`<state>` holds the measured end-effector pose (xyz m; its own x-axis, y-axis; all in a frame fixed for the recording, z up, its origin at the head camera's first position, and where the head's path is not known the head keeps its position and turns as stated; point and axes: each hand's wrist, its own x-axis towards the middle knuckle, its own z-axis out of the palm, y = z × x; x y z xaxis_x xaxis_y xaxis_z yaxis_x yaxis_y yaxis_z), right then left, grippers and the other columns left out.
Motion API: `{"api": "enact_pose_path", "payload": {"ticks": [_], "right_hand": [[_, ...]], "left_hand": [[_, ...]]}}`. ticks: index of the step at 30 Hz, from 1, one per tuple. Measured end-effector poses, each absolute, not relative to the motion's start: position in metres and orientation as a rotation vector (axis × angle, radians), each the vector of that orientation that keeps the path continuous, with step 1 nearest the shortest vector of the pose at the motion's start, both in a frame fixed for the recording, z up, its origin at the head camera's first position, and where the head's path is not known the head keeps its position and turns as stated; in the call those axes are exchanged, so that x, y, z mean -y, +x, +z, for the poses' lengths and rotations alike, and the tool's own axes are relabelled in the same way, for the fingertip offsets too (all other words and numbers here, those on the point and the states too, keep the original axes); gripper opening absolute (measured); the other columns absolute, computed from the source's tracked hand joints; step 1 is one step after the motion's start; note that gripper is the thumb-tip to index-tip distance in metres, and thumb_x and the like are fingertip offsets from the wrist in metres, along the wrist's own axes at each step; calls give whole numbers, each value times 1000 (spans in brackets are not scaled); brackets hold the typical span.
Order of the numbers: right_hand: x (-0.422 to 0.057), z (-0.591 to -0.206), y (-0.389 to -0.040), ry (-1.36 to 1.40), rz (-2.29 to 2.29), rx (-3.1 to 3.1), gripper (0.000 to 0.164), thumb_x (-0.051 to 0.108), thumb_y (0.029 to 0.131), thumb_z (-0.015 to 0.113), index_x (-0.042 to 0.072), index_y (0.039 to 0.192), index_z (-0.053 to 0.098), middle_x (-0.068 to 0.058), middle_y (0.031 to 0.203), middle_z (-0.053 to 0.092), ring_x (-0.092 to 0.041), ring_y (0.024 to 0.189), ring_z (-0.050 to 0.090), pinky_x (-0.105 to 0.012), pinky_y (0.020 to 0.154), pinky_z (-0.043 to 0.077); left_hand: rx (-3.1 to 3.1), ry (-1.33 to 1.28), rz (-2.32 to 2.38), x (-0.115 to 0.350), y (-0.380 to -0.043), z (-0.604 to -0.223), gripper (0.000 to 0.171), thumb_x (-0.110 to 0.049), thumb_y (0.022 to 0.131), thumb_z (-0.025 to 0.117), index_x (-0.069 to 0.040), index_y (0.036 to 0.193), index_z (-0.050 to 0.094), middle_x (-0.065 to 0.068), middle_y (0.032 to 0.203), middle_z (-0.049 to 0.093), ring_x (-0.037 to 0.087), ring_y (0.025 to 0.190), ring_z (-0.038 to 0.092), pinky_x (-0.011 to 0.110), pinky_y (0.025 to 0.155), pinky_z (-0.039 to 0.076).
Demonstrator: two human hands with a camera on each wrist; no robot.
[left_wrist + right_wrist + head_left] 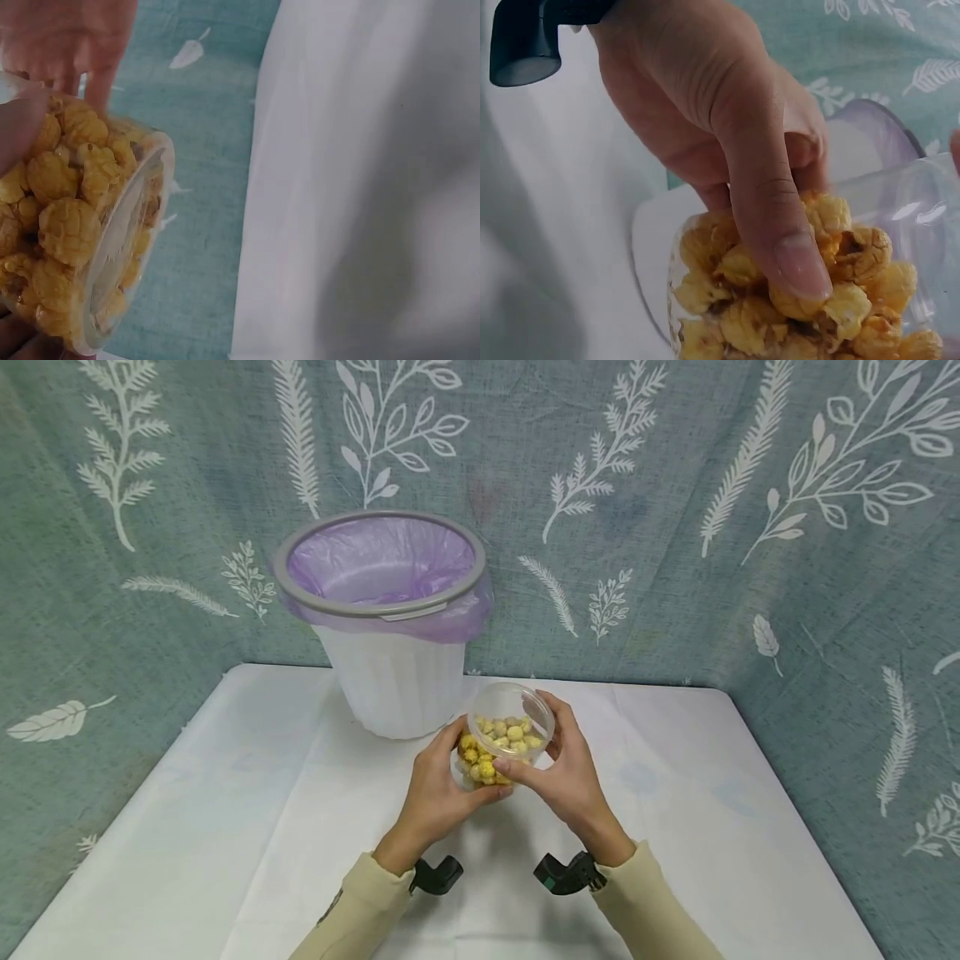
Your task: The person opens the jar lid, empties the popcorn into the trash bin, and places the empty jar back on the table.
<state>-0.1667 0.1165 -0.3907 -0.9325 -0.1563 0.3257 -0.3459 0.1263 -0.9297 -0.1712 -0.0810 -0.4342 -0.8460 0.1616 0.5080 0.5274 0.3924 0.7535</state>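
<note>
a clear plastic jar (501, 700) sits tilted between the two hands, mid-table, seemingly held up off the cloth. yellow popcorn (486, 769) fills much of it, so the lifting looks done while the emptying, if any, does not. whether the round end facing up has a lid cannot be told, so any opening step stays unsettled, and how much is left is unclear. the left hand (435, 789) curls round the jar's left and near side; the right hand (564, 777) grips its right side, thumb pressed over the near wall. both grips are closed to the jar's width. far and left, apart, stands a white bin (397, 681) with a purple liner (382, 556), on the white cloth (690, 793).
</note>
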Motion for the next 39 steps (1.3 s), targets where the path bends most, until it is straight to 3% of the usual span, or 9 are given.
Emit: {"api": "enact_pose_path", "payload": {"ticks": [8, 34, 39], "right_hand": [[-118, -391, -165, 520, 1971, 2150, 91, 4, 84, 88, 12, 159, 37, -7, 158, 49, -25, 144, 48, -53, 121, 37], [-126, -392, -170, 668, 1989, 2095, 86, 9, 78, 93, 8, 151, 46, -11, 150, 56, -26, 136, 53, -59, 115, 41], [-128, -391, -171, 703, 2036, 2084, 89, 12, 77, 93, 8, 151, 45, -7, 149, 55, -26, 136, 53, -54, 114, 43]], "left_hand": [[2276, -638, -1457, 81, -167, -429, 95, -32, 66, 103, -8, 146, 57, 0, 134, 67, 16, 121, 63, 47, 105, 54], [2301, -721, -1467, 90, -164, -418, 94, -25, 63, 105, -8, 144, 60, -1, 126, 71, 14, 116, 66, 44, 104, 53], [2323, -741, -1478, 93, -165, -418, 94, -24, 63, 104, -9, 144, 60, -2, 127, 71, 14, 117, 66, 45, 105, 53]]}}
